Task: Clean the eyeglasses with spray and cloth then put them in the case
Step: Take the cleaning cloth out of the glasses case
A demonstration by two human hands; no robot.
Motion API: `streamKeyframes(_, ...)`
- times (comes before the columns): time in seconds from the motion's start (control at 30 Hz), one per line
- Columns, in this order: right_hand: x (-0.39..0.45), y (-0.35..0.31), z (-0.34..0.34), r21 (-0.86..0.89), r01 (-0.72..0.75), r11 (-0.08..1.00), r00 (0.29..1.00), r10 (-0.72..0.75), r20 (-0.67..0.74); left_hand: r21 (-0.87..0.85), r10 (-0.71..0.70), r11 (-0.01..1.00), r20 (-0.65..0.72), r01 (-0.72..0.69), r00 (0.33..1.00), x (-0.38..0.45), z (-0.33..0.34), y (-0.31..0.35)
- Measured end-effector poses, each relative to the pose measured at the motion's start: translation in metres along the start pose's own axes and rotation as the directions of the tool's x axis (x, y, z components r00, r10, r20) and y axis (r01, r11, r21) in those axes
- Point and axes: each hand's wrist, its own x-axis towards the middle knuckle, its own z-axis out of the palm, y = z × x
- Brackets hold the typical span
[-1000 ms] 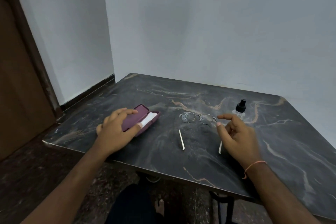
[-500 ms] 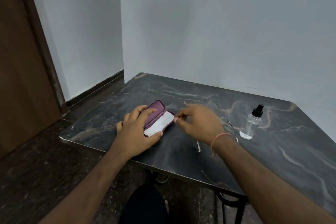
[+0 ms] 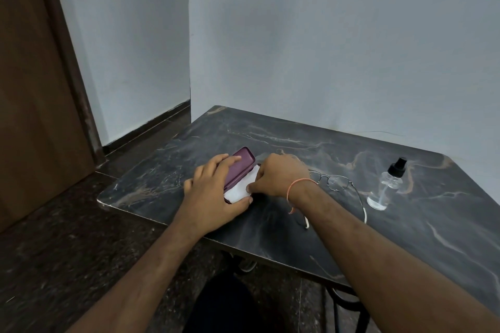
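Brown door (image 3: 35, 89) far off to the left of the case, away from the table (image 3: 270, 238). Left hand (image 3: 213, 194) draped over the open maroon eyeglass case (image 3: 242, 167), fingers spread across the lid, thumb pressed along the near edge. White cleaning cloth (image 3: 240, 190) sitting inside the case. Right hand (image 3: 278, 176) just right of the case, thumb and fingers closed in a pinch on the cloth's right edge, orange thread bracelet (image 3: 299, 186) on the wrist. Eyeglasses (image 3: 335, 180) right of the case, lying on the dark marble table with temples open, partly hidden behind the right wrist. Clear spray bottle (image 3: 385, 189) with a black nozzle further right of the case, upright, near the glasses but not touching them.
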Motion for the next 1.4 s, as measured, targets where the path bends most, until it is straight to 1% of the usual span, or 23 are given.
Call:
streamKeyframes(0.1, 0.005, -0.003, 0.003, 0.006, -0.022, 1.0, 1.0, 0.022, -0.014, -0.001, 0.003, 1.0, -0.002, -0.003, 1.0, 0.0, 0.0, 0.0)
streamKeyframes(0.2, 0.009, -0.007, 0.006, 0.026, -0.029, 0.999, 1.0, 0.029, 0.002, 0.0, 0.006, 1.0, -0.002, -0.006, 1.0, 0.0, 0.001, 0.0)
streamKeyframes(0.37, 0.012, -0.011, 0.007, 0.057, -0.003, 0.998, 1.0, 0.002, 0.02, 0.005, -0.005, 1.0, 0.007, 0.005, 1.0, 0.0, 0.0, 0.0)
streamKeyframes(0.43, 0.011, -0.01, 0.01, 0.068, 0.001, 0.998, 1.0, -0.001, -0.001, 0.007, -0.004, 1.0, 0.011, 0.004, 1.0, 0.0, 0.0, 0.0)
streamKeyframes(0.5, 0.009, -0.006, 0.012, 0.115, 0.012, 0.993, 1.0, -0.009, -0.029, 0.005, -0.007, 1.0, 0.009, 0.007, 1.0, 0.0, 0.0, 0.0)
streamKeyframes(0.57, 0.006, 0.0, 0.012, 0.221, 0.029, 0.975, 0.998, -0.017, -0.056, 0.015, -0.013, 1.0, 0.005, 0.013, 1.0, 0.0, 0.0, 0.001)
streamKeyframes(0.63, 0.001, 0.011, 0.008, 0.37, 0.053, 0.927, 0.994, -0.013, -0.109, 0.038, -0.017, 0.999, 0.011, 0.017, 1.0, 0.0, -0.001, 0.002)
streamKeyframes(0.7, -0.008, 0.024, 0.006, 0.511, 0.106, 0.853, 0.978, 0.004, -0.209, 0.049, -0.025, 0.999, 0.024, 0.024, 0.999, 0.0, -0.001, 0.002)
streamKeyframes(0.8, -0.027, 0.053, 0.008, 0.685, 0.231, 0.691, 0.932, 0.046, -0.361, 0.059, -0.034, 0.998, 0.05, 0.031, 0.998, 0.001, -0.002, 0.002)
streamKeyframes(0.87, -0.043, 0.077, 0.009, 0.73, 0.297, 0.615, 0.89, 0.099, -0.445, 0.069, -0.033, 0.997, 0.063, 0.029, 0.997, 0.002, -0.002, 0.002)
streamKeyframes(0.97, -0.069, 0.114, 0.012, 0.758, 0.351, 0.55, 0.837, 0.178, -0.517, 0.094, -0.046, 0.995, 0.082, 0.038, 0.996, 0.003, -0.002, 0.001)
streamKeyframes(1.0, -0.077, 0.126, 0.014, 0.754, 0.36, 0.55, 0.818, 0.202, -0.538, 0.106, -0.055, 0.993, 0.093, 0.045, 0.994, 0.003, -0.003, 0.001)
streamKeyframes(1.07, -0.092, 0.148, 0.017, 0.717, 0.38, 0.584, 0.768, 0.233, -0.597, 0.127, -0.069, 0.99, 0.104, 0.055, 0.992, 0.003, -0.002, 0.002)
streamKeyframes(1.13, -0.103, 0.168, 0.019, 0.662, 0.397, 0.636, 0.723, 0.228, -0.652, 0.145, -0.077, 0.987, 0.103, 0.061, 0.992, 0.004, -0.002, 0.004)
streamKeyframes(1.2, -0.11, 0.183, 0.022, 0.634, 0.408, 0.657, 0.694, 0.228, -0.683, 0.163, -0.086, 0.984, 0.093, 0.07, 0.992, 0.003, -0.002, 0.005)
streamKeyframes(1.3, -0.116, 0.195, 0.031, 0.619, 0.417, 0.665, 0.663, 0.243, -0.708, 0.215, -0.099, 0.973, 0.083, 0.079, 0.992, 0.002, -0.001, 0.006)
streamKeyframes(1.33, -0.114, 0.193, 0.035, 0.609, 0.422, 0.672, 0.665, 0.227, -0.712, 0.227, -0.097, 0.971, 0.061, 0.081, 0.993, 0.0, -0.004, 0.005)
streamKeyframes(1.4, -0.112, 0.193, 0.038, 0.586, 0.432, 0.686, 0.67, 0.191, -0.718, 0.24, -0.044, 0.97, -0.026, 0.049, 0.999, -0.003, -0.006, 0.008)
